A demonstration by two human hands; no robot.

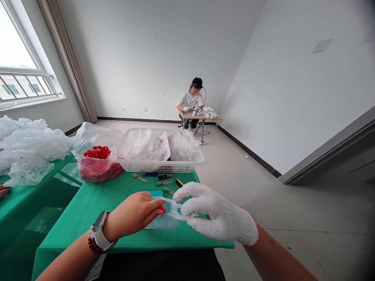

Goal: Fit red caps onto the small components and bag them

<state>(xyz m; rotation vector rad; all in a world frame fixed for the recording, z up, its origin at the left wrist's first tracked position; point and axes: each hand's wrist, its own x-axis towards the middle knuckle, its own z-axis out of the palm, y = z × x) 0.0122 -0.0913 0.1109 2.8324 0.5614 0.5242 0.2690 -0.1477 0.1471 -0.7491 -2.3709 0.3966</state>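
Left hand: The bare left hand (131, 216) was in a narrow grip on one edge of the clear plastic bag (165, 220), with a small red piece (161, 210) showing at its fingertips. A smartwatch (99, 230) and a red bead bracelet (93, 245) sat on the wrist.
Right hand: The right hand (218, 212), in a white knit glove, held a narrow grip on the bag's other side.
Bag: It hung between the hands, just above the green mesh cloth (96, 218) on the desk.
Desk items: A teal box (156, 194) lay just past the left hand, near several small lighters (140, 178).
Further along: A bag of red caps (98, 164) stood beside a white plastic basket (161, 166) holding white bags.
Left side: Loose plastic sheeting (29, 150) lay on a second green desk (38, 175), and another person's hand (2, 190) showed at the edge.
Far wall: A seated co-worker (190, 99) worked at a small desk (199, 116) with white items.
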